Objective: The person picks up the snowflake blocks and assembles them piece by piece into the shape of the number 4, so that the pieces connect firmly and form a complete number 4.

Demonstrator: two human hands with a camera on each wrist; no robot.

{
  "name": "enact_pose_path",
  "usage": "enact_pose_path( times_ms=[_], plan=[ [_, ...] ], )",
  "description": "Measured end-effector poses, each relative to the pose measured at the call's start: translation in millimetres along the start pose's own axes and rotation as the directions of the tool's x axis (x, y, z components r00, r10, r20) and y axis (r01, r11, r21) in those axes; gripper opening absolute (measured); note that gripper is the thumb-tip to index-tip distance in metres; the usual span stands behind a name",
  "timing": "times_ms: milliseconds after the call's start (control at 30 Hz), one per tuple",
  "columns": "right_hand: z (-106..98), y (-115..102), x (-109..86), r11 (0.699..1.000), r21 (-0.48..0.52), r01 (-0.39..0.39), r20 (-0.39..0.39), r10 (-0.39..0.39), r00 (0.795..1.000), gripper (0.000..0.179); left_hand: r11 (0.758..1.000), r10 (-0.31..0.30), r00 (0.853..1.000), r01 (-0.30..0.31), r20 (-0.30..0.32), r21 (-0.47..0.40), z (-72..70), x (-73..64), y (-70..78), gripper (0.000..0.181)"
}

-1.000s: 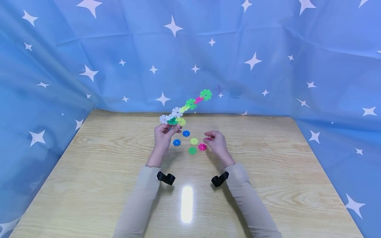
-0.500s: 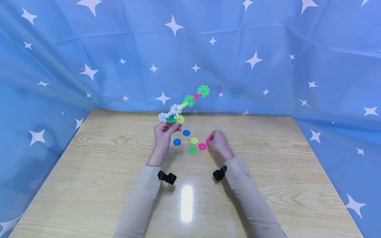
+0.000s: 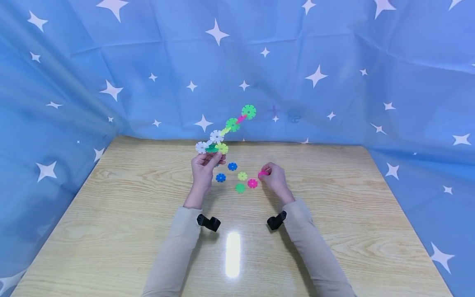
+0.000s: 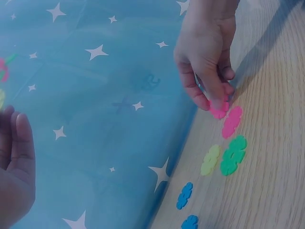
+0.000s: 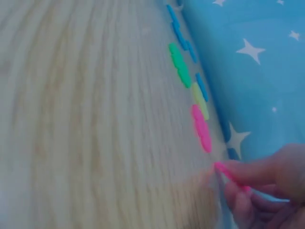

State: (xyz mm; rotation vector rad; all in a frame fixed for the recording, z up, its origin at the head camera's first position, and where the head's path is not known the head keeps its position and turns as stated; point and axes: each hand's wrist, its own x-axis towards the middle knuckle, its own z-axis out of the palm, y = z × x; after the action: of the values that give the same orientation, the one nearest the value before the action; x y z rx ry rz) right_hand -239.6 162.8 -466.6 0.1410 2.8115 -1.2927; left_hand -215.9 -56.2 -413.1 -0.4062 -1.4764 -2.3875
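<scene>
Between its thumb and fingers my left hand (image 3: 202, 172) holds up a chain of slotted plastic snowflake discs (image 3: 232, 124). White, dark green and yellow discs sit near the fingers, and a bright green one tops the far end, slanting up to the right. My right hand (image 3: 275, 178) pinches a pink snowflake disc (image 4: 219, 110) by its edge, close over the table; the right wrist view shows this disc (image 5: 231, 175) edge-on between thumb and fingers. Beside it a second pink disc (image 3: 252, 183) lies flat.
Left of the flat pink disc lie a yellow disc (image 3: 242, 176), a green disc (image 3: 240, 188) and blue discs (image 3: 220, 177) on the wooden table (image 3: 111, 231). Another blue disc is partly hidden by the left hand. A blue star-patterned cloth (image 3: 167, 103) hangs behind and along both sides.
My right hand's fingers have closed on the pink disc and picked at it, drawing it slightly to the right. The chain's far end has swung up and left in my left hand.
</scene>
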Motion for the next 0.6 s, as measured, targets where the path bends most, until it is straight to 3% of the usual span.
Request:
enact_pose_path(
  times_ms=[167,367,600],
  plan=[
    [-3.0,-9.3,-6.6,0.966,0.258,0.032,-0.047,-0.020,0.999,0.020,1.000,0.007,1.000,-0.007,-0.002,-0.015,0.0,-0.6,-0.7,0.029],
    [-14.4,-39.7,-20.8,0.849,0.522,0.084,-0.026,-0.083,0.996,0.027,0.999,0.015,1.000,-0.015,-0.012,-0.044,-0.4,-1.1,-1.6,0.019],
    [-21.5,-73.5,-35.2,0.714,0.687,0.135,-0.035,-0.152,0.988,0.034,0.999,0.018,1.000,-0.019,-0.023,-0.033,-0.8,-1.0,-3.7,0.021]
  ],
)
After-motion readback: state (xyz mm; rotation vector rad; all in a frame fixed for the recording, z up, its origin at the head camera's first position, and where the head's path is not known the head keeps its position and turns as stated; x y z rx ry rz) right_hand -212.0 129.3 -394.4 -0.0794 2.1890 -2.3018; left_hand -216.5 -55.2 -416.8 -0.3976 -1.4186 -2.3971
